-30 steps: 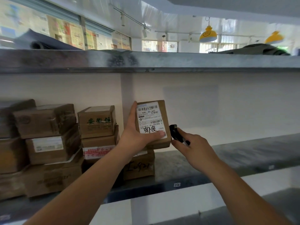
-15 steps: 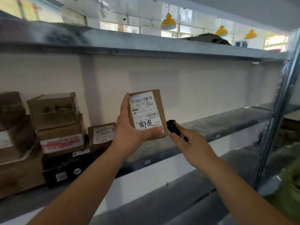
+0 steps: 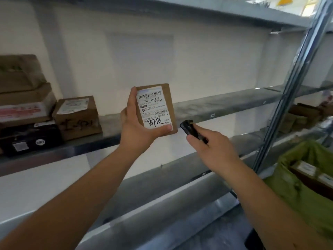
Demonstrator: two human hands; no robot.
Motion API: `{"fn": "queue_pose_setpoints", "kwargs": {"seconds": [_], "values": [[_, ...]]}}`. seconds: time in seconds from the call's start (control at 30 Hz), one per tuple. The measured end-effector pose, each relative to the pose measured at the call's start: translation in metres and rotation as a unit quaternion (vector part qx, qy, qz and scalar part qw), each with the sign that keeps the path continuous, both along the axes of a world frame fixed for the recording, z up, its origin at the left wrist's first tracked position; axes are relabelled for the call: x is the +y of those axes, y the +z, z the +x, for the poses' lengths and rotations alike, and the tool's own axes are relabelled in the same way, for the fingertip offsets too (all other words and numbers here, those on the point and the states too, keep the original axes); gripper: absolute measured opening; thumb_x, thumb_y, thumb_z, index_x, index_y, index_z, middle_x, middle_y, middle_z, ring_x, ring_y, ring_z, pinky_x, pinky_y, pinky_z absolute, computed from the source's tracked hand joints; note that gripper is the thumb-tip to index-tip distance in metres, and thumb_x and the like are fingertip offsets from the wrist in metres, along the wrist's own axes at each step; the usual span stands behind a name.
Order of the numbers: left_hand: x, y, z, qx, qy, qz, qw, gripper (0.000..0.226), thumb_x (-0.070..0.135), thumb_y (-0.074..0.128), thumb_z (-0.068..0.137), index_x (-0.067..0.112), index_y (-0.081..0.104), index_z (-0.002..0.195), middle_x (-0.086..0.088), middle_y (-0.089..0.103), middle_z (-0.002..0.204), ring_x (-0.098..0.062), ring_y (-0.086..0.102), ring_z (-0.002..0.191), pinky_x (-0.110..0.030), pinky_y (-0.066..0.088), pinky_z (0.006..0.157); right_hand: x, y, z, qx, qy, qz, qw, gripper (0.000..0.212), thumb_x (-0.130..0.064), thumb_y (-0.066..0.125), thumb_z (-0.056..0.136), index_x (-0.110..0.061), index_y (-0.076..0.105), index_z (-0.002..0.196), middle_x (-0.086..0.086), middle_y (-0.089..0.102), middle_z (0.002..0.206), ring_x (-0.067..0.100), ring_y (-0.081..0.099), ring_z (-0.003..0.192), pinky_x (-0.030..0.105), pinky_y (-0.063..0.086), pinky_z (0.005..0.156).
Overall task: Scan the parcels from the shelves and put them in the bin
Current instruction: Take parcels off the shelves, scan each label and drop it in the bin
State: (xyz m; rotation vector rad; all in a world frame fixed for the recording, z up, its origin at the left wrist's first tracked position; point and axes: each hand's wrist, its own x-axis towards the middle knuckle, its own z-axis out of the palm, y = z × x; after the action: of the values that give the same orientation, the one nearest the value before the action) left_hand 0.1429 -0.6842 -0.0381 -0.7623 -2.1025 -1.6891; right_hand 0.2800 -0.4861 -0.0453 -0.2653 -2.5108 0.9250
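At far left on the middle shelf (image 3: 225, 105) we see stacked cardboard boxes (image 3: 23, 91) above a black box (image 3: 30, 139), and just beside them a brown box (image 3: 77, 118) with a white label on top. Right of these, our left hand (image 3: 137, 130) holds the small parcel (image 3: 155, 109) upright in front of the shelf, its label facing us; the grip is clamped on it, thumb across the lower edge and fingers up the left side. Just right of the parcel, apart from it, our right hand (image 3: 214, 150) pinches a small black scanner (image 3: 191, 129), fingers curled round it, its tip aimed toward the parcel's lower corner. The middle shelf runs bare from the brown box to the steel upright (image 3: 288, 98) at right, and the lower shelf (image 3: 171, 186) is open below our arms. At far right, beyond the upright, sits the bin lined with a green bag (image 3: 304, 192); labelled boxes (image 3: 313, 172) lie inside it. More brown parcels (image 3: 302, 112), blurred, sit on the neighbouring shelf.
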Motion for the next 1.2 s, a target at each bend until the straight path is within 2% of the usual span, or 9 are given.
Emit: {"fn": "queue_pose_setpoints", "kwargs": {"seconds": [0.17,0.3,0.43,0.6,0.73,0.8,0.9,1.03,1.2], "values": [[0.031,-0.006,0.026,0.031,0.055,-0.067,0.996,0.137,0.047,0.102,0.053,0.057,0.010,0.155,0.002,0.031,0.152,-0.007,0.043,0.129,-0.017,0.040,0.106,0.035,-0.003,0.022,-0.037,0.040,0.041,0.998,0.052,-0.061,0.050,0.101,-0.045,0.049,0.150,-0.010,0.068,0.105,0.003,0.060,0.086,0.026,0.051,0.072],[0.050,-0.016,0.040,0.037,0.077,-0.116,0.990,0.137,0.048,0.103,0.052,0.078,0.003,0.140,-0.002,0.021,0.159,-0.016,0.047,0.135,-0.042,0.047,0.116,0.059,-0.017,0.035,-0.078,0.069,0.065,0.992,0.054,-0.063,0.051,0.099,-0.045,0.048,0.150,-0.009,0.067,0.104,0.005,0.060,0.082,0.029,0.054,0.071],[0.063,-0.023,0.046,0.053,0.117,-0.159,0.979,0.137,0.046,0.103,0.053,0.077,0.005,0.144,0.000,0.011,0.162,-0.024,0.039,0.143,-0.044,0.040,0.121,0.077,-0.029,0.043,-0.115,0.101,0.092,0.984,0.059,-0.069,0.050,0.097,-0.048,0.044,0.152,-0.011,0.064,0.103,0.007,0.062,0.082,0.033,0.057,0.074],[0.072,-0.017,0.045,0.087,0.145,-0.190,0.967,0.134,0.045,0.102,0.058,0.068,0.009,0.151,0.006,0.008,0.161,-0.029,0.034,0.147,-0.051,0.041,0.119,0.094,-0.039,0.056,-0.143,0.124,0.165,0.968,0.057,-0.072,0.044,0.097,-0.049,0.043,0.149,-0.008,0.057,0.097,0.008,0.058,0.082,0.034,0.057,0.078],[0.074,-0.011,0.039,0.103,0.181,-0.222,0.952,0.131,0.050,0.099,0.060,0.063,0.009,0.155,0.002,0.006,0.164,-0.033,0.029,0.149,-0.055,0.039,0.120,0.105,-0.048,0.062,-0.143,0.150,0.169,0.964,0.051,-0.065,0.046,0.100,-0.045,0.047,0.146,-0.017,0.048,0.089,0.005,0.054,0.079,0.026,0.050,0.071],[0.075,-0.008,0.038,0.132,0.194,-0.220,0.947,0.128,0.056,0.096,0.059,0.057,0.014,0.157,-0.010,0.014,0.164,-0.032,0.030,0.148,-0.055,0.040,0.119,0.111,-0.051,0.065,-0.143,0.158,0.166,0.963,0.052,-0.065,0.045,0.100,-0.046,0.045,0.149,-0.019,0.042,0.089,0.005,0.052,0.081,0.024,0.044,0.068],[0.074,-0.008,0.032,0.181,0.223,-0.224,0.931,0.124,0.061,0.088,0.056,0.043,0.023,0.160,-0.020,0.028,0.157,-0.032,0.037,0.142,-0.053,0.044,0.114,0.118,-0.055,0.067,-0.143,0.161,0.160,0.963,0.057,-0.067,0.044,0.099,-0.047,0.041,0.152,-0.012,0.048,0.093,0.007,0.054,0.083,0.022,0.040,0.063],[0.077,-0.004,0.039,0.134,0.220,-0.257,0.932,0.128,0.054,0.095,0.062,0.068,0.006,0.153,-0.003,0.008,0.163,-0.035,0.029,0.147,-0.057,0.037,0.120,0.125,-0.059,0.069,-0.154,0.174,0.154,0.960,0.054,-0.063,0.046,0.101,-0.044,0.044,0.151,-0.011,0.056,0.090,0.008,0.058,0.080,0.023,0.045,0.064],[0.079,-0.004,0.037,0.138,0.213,-0.257,0.933,0.128,0.056,0.095,0.061,0.063,0.007,0.154,-0.003,0.009,0.163,-0.033,0.030,0.147,-0.056,0.037,0.120,0.131,-0.067,0.072,-0.158,0.184,0.128,0.962,0.054,-0.064,0.049,0.100,-0.044,0.047,0.149,-0.009,0.061,0.100,0.009,0.062,0.085,0.031,0.057,0.078]]}}
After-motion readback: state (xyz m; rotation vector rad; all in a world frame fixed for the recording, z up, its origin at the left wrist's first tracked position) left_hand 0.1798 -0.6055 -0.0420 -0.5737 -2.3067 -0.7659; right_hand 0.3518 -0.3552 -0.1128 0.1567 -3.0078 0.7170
